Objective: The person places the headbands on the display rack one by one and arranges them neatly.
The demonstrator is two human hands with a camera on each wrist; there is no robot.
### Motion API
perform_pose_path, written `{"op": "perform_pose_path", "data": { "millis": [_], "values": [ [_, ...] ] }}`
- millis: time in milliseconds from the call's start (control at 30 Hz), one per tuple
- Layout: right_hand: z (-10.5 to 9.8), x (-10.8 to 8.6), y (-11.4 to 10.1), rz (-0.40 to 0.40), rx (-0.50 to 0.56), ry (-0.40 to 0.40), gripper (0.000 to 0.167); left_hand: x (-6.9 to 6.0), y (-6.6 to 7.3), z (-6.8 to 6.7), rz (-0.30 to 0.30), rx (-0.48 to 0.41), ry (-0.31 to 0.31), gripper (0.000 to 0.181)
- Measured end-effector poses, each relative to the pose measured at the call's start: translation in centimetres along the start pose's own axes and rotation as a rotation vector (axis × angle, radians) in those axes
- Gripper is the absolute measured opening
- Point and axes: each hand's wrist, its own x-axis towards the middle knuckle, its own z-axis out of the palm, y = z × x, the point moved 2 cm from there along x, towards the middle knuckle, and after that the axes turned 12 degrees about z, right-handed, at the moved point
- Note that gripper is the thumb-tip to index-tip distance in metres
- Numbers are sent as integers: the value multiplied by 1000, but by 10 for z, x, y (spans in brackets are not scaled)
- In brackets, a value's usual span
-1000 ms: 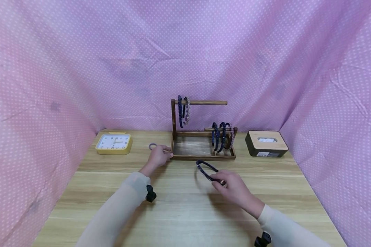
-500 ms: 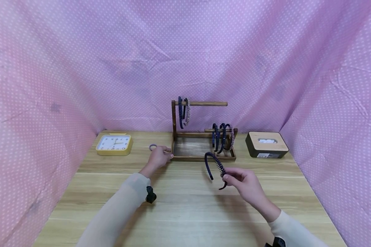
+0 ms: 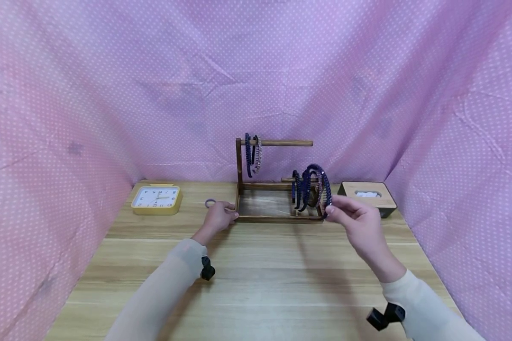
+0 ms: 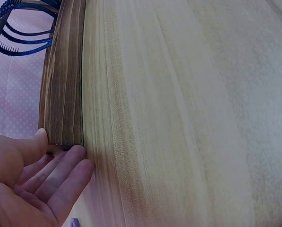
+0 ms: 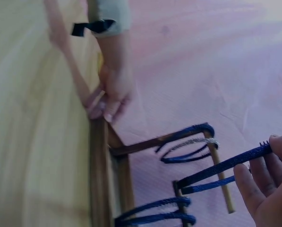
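My left hand (image 3: 219, 216) holds the front left corner of a brown wooden headband stand (image 3: 277, 219), thumb and fingers at the corner, as the left wrist view shows. My right hand (image 3: 362, 227) pinches a dark blue beaded headband (image 3: 327, 187) by its lower part. That headband is raised in front of the stand's short lower peg and overlaps it in the head view. Several other headbands (image 3: 297, 189) hang on that peg. On the long upper bar (image 3: 286, 143) hang a dark headband (image 3: 248, 156) and a glittery light one (image 3: 258, 154), near the upright post.
A small purple ring (image 3: 210, 203) lies on the table beside the left hand. Farther left is a yellow alarm clock (image 3: 157, 199). A tissue box (image 3: 369, 194) with a wooden lid stands right of the stand, partly behind the right hand. Pink dotted cloth (image 3: 187, 94) hangs around the table.
The right hand has lifted the headband from above the table front, moving it right, up and toward the lower peg, and turned it upright. The left hand has stayed at the stand's corner.
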Motion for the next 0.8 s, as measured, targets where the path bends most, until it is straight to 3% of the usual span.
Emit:
{"op": "perform_pose_path", "data": {
  "millis": [167, 400, 500, 800],
  "values": [
    [-5, 25, -12, -27, -4, 72, 34, 0, 0, 0, 0, -6, 1, 33],
    [-6, 65, -14, -50, 73, 136, 35, -1, 0, 0, -8, -17, 3, 33],
    [-4, 79, -11, -50, 30, 165, 34, -1, -1, 0, -7, -14, 1, 32],
    [12, 111, -2, 12, -9, 156, 35, 0, 0, -2, -3, 5, -4, 32]
  ]
}}
